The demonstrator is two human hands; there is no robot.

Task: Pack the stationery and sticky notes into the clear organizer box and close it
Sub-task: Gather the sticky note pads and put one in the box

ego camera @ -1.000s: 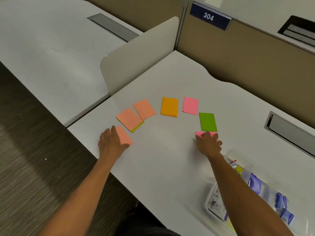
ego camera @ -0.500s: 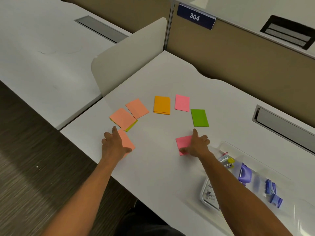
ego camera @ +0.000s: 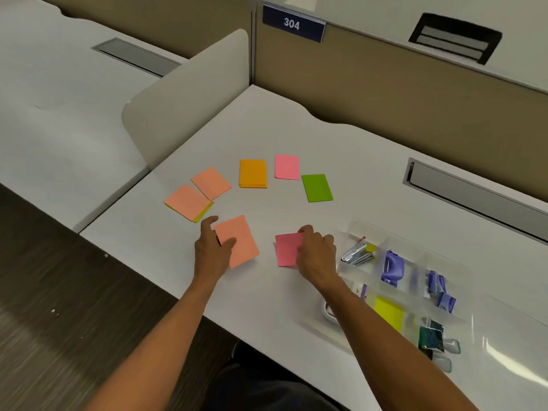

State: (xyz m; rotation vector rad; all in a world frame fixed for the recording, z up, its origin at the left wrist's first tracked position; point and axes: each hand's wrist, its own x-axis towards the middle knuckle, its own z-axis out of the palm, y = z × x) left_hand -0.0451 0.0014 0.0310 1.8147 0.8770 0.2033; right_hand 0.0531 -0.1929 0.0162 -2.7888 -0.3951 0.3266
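Salmon pad [ego camera: 238,241] in left hand [ego camera: 212,252] grip; right hand [ego camera: 315,253] grips pink pad [ego camera: 286,250], fingers curled.

Left hand [ego camera: 214,247] gripping salmon pad [ego camera: 240,243], right hand [ego camera: 315,252] seemingly pinching pink pad [ego camera: 286,249]

sticky notes [ego camera: 253,173] left of organizer box [ego camera: 462,292], on desk [ego camera: 341,143]

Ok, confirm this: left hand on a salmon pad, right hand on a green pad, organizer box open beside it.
Not quite. The head view shows the right hand on a pink pad; the green pad lies untouched farther back. The left hand and salmon pad, and the open box, are right.
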